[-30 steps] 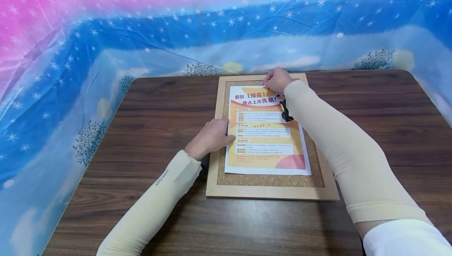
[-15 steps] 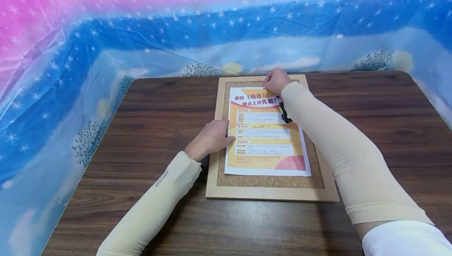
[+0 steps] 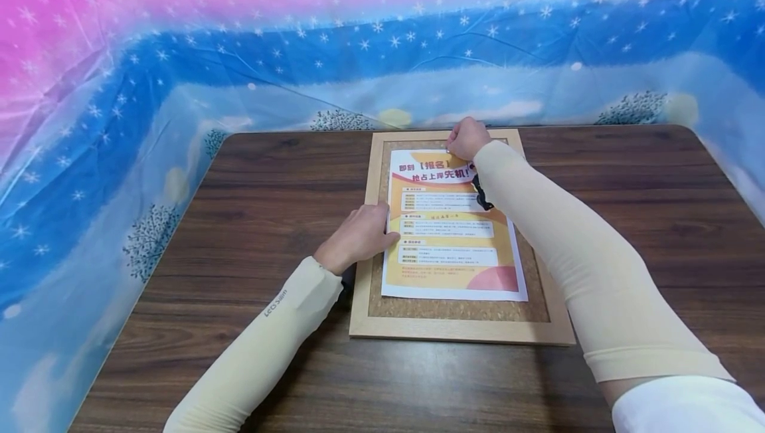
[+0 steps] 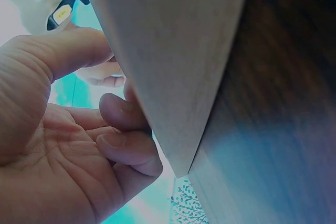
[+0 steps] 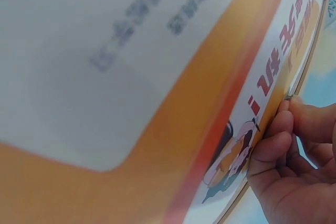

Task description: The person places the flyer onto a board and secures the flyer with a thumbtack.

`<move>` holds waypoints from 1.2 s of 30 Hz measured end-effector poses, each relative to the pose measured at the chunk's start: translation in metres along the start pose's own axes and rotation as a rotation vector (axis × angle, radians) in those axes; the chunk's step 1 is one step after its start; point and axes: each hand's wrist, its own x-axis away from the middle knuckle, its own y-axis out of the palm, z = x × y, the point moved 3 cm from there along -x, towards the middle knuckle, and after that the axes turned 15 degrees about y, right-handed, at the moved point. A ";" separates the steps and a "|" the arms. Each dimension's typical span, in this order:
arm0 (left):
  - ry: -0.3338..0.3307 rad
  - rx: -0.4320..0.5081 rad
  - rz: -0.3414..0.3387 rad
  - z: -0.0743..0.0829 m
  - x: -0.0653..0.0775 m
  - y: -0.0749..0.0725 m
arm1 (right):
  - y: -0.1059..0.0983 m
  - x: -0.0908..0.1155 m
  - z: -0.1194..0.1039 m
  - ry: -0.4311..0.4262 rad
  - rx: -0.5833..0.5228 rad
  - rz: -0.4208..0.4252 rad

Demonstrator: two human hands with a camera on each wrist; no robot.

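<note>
A printed sheet (image 3: 449, 280) with an orange and white design lies on a cork board (image 3: 454, 331) with a pale wooden frame. My left hand (image 3: 362, 234) rests across the frame's left side, its thumb over the sheet's left edge. In the left wrist view, the bent fingers (image 4: 128, 150) of that hand meet the board's surface behind the frame's side. My right hand (image 3: 469, 138) is at the top edge of the sheet. Between its thumb and forefinger it pinches a tiny shiny push pin (image 5: 288, 97), mostly hidden by the fingertips. The other fingers curl against the board.
The board lies on a dark wood-grain table (image 3: 269, 187), near its back edge. A pink and blue patterned cloth (image 3: 358, 41) hangs behind and at the sides. Table surface extends left and right of the board.
Both hands, the sheet and the board keep their places relative to each other. The whole head view has only shifted slightly.
</note>
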 end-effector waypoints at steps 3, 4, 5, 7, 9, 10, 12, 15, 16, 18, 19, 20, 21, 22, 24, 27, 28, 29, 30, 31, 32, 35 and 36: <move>0.002 -0.010 -0.003 0.001 0.000 0.000 | -0.001 0.000 0.000 0.007 0.004 -0.004; 0.003 -0.013 -0.003 0.001 0.000 0.000 | -0.001 0.000 0.000 0.011 0.003 -0.007; 0.004 -0.015 -0.004 0.002 -0.001 0.000 | -0.002 0.000 0.001 0.015 0.002 -0.010; 0.004 -0.014 -0.004 0.002 -0.001 0.000 | -0.003 -0.001 0.002 0.023 -0.001 -0.015; 0.005 -0.012 -0.005 0.002 -0.001 0.000 | -0.003 -0.001 0.002 0.029 -0.007 -0.022; 0.005 -0.012 -0.005 0.002 -0.001 0.000 | -0.003 -0.001 0.002 0.031 -0.009 -0.025; 0.003 -0.010 -0.007 0.002 -0.001 0.000 | -0.003 -0.001 0.003 0.036 -0.013 -0.029; 0.001 -0.006 -0.011 0.001 -0.001 0.000 | -0.003 0.000 0.003 0.039 -0.011 -0.026; 0.000 -0.007 -0.012 0.001 -0.001 0.000 | -0.003 0.001 0.003 0.039 -0.010 -0.023; -0.003 -0.008 -0.013 0.001 -0.001 0.000 | -0.003 0.003 0.003 0.035 -0.006 -0.014; -0.005 -0.006 -0.014 0.001 -0.001 0.000 | -0.003 0.004 0.002 0.034 -0.005 -0.010; -0.006 -0.009 -0.014 0.001 -0.002 0.000 | -0.003 0.004 0.002 0.033 -0.006 -0.008; -0.007 -0.011 -0.015 0.001 -0.002 0.000 | -0.003 0.005 0.002 0.030 -0.008 -0.006; -0.007 -0.014 -0.017 0.001 -0.002 0.000 | -0.003 0.004 0.002 0.031 -0.010 -0.005; -0.006 -0.017 -0.019 0.001 -0.003 0.000 | -0.003 0.003 0.003 0.037 -0.018 -0.003; 0.002 -0.014 -0.020 0.002 -0.004 0.001 | -0.004 0.000 0.008 0.040 -0.035 -0.010; 0.003 -0.009 -0.020 0.001 -0.004 0.001 | -0.004 -0.001 0.011 0.033 -0.041 -0.020; 0.003 -0.004 -0.018 0.001 -0.004 0.001 | -0.004 -0.002 0.013 0.024 -0.048 -0.030; 0.002 0.001 -0.019 0.001 -0.004 0.001 | -0.004 -0.002 0.015 0.007 -0.057 -0.045; 0.002 0.006 -0.018 0.000 -0.004 0.001 | -0.005 -0.001 0.016 -0.015 -0.069 -0.062; -0.001 0.014 -0.016 -0.001 -0.004 0.001 | -0.007 0.000 0.018 -0.039 -0.086 -0.082; -0.008 0.030 -0.004 -0.003 -0.003 -0.002 | -0.014 0.005 0.020 -0.103 -0.132 -0.112; -0.008 0.037 0.001 -0.005 -0.002 -0.003 | -0.017 0.007 0.020 -0.131 -0.143 -0.114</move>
